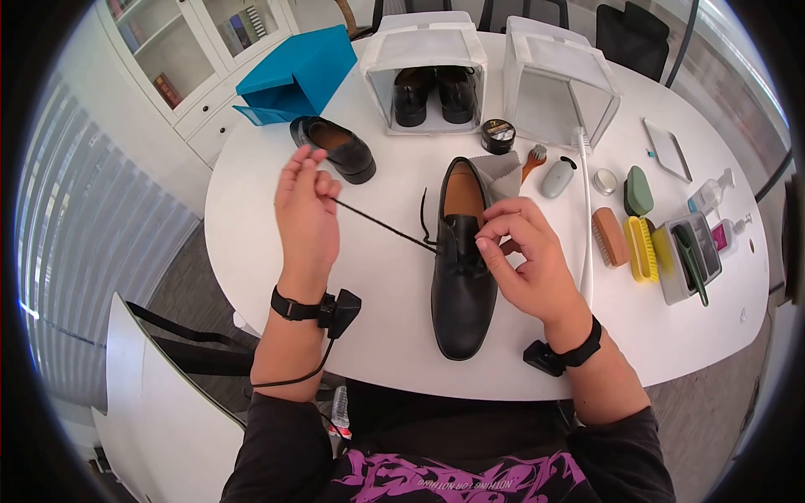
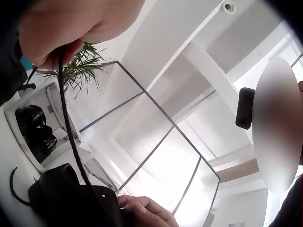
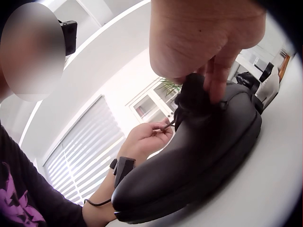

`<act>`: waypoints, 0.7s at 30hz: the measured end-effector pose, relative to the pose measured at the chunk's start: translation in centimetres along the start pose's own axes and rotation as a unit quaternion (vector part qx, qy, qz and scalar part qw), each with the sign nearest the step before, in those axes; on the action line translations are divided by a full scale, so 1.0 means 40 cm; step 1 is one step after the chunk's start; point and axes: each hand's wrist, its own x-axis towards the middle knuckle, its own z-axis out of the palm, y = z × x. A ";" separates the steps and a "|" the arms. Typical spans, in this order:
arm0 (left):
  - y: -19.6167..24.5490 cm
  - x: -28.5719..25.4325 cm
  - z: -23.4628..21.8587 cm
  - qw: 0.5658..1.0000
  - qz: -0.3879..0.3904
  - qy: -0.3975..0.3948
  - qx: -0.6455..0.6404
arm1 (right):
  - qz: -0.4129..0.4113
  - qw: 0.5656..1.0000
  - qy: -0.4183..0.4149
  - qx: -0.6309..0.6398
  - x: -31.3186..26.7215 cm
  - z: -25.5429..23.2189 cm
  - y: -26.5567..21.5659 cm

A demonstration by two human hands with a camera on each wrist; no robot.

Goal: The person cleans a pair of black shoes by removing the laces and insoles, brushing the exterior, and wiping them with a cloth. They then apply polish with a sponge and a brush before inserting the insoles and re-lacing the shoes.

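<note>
A black leather dress shoe [image 1: 463, 310] lies on the table with its toe towards the person. The left hand [image 1: 306, 205] is raised left of the shoe and pinches one end of a black shoelace [image 1: 381, 223], which runs straight from the fingertips to the eyelets. Another loose lace end [image 1: 424, 214] curls up beside the tongue. On the other side, the right hand [image 1: 532, 264] pinches the shoe's lacing flap with thumb and fingers. From the right wrist view, its fingers [image 3: 218, 82] reach down over the lacing area and partly hide it.
Another black shoe [image 1: 356, 158] stands behind the left hand. At the back are a blue box [image 1: 306, 71], a white box [image 1: 377, 63] holding black shoes, and a second white box [image 1: 558, 63]. Brushes [image 1: 641, 249], a polish tin [image 1: 498, 136] and pump bottles [image 1: 711, 193] stand at right.
</note>
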 end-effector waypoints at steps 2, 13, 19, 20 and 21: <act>0.016 0.012 -0.003 0.999 0.027 0.028 0.009 | 0.006 1.000 0.021 0.000 0.000 0.005 -0.003; 0.094 0.050 -0.043 0.968 0.179 0.167 0.053 | 0.177 0.978 0.035 0.105 0.001 0.000 0.032; 0.047 -0.033 0.030 0.947 0.204 -0.055 0.242 | 0.296 0.927 0.005 0.230 0.007 -0.024 0.054; 0.032 -0.057 0.044 0.912 0.234 -0.127 0.311 | 0.297 0.927 0.004 0.229 0.008 -0.024 0.056; 0.017 -0.077 0.062 0.867 0.261 -0.199 0.375 | 0.299 0.924 0.000 0.239 0.008 -0.024 0.059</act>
